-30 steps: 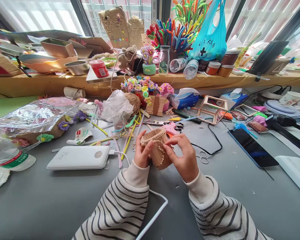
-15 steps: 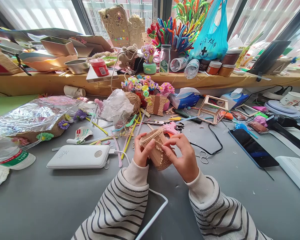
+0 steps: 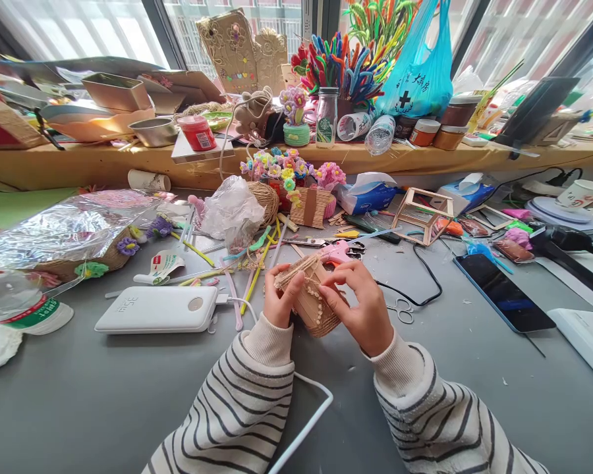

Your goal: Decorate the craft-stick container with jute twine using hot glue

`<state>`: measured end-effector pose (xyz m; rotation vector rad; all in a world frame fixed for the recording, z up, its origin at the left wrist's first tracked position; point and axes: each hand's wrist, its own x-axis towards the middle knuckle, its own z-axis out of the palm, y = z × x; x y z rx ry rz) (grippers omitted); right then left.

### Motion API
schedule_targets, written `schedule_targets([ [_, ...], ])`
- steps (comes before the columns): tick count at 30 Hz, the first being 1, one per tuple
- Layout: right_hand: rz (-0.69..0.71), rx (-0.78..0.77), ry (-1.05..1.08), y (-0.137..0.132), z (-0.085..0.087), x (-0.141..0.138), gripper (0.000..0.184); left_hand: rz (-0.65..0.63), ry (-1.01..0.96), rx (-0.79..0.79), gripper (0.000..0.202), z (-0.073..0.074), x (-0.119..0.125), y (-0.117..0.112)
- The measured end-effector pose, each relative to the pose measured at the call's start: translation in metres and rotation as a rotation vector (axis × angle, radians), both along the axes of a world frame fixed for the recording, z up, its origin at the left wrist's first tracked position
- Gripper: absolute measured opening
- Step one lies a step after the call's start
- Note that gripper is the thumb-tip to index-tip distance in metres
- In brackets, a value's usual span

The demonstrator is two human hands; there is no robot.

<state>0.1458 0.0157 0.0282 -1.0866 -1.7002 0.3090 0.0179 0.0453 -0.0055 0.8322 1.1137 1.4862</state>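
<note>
While holding twine-edged cardboard cup [image 3: 309, 305] in fingers of left hand [image 3: 279, 303] and pinching cream trim [image 3: 319, 312] with fingers of right hand [image 3: 367, 308], might loosen trim by pulling too strongly.

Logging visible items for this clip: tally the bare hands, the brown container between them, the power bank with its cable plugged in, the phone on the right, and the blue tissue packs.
Hands (left hand, right hand): 2
Brown container: 1
Power bank: 1
Phone: 1
Blue tissue packs: 2
Total: 7
</note>
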Motion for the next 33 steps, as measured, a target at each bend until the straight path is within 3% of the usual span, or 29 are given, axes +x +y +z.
schedule_targets([
  [17, 0.02, -0.027, 0.016, 0.001, 0.001, 0.003, 0.003, 0.006, 0.086, -0.012, 0.047, 0.017, 0.001, -0.006],
  [25, 0.01, -0.026, 0.04, -0.002, 0.0, 0.004, 0.002, 0.004, 0.113, -0.032, 0.047, 0.018, 0.0, -0.006],
  [33, 0.008, -0.036, 0.058, 0.0, -0.003, 0.007, 0.007, -0.015, 0.144, -0.045, 0.045, 0.02, -0.005, 0.006],
])
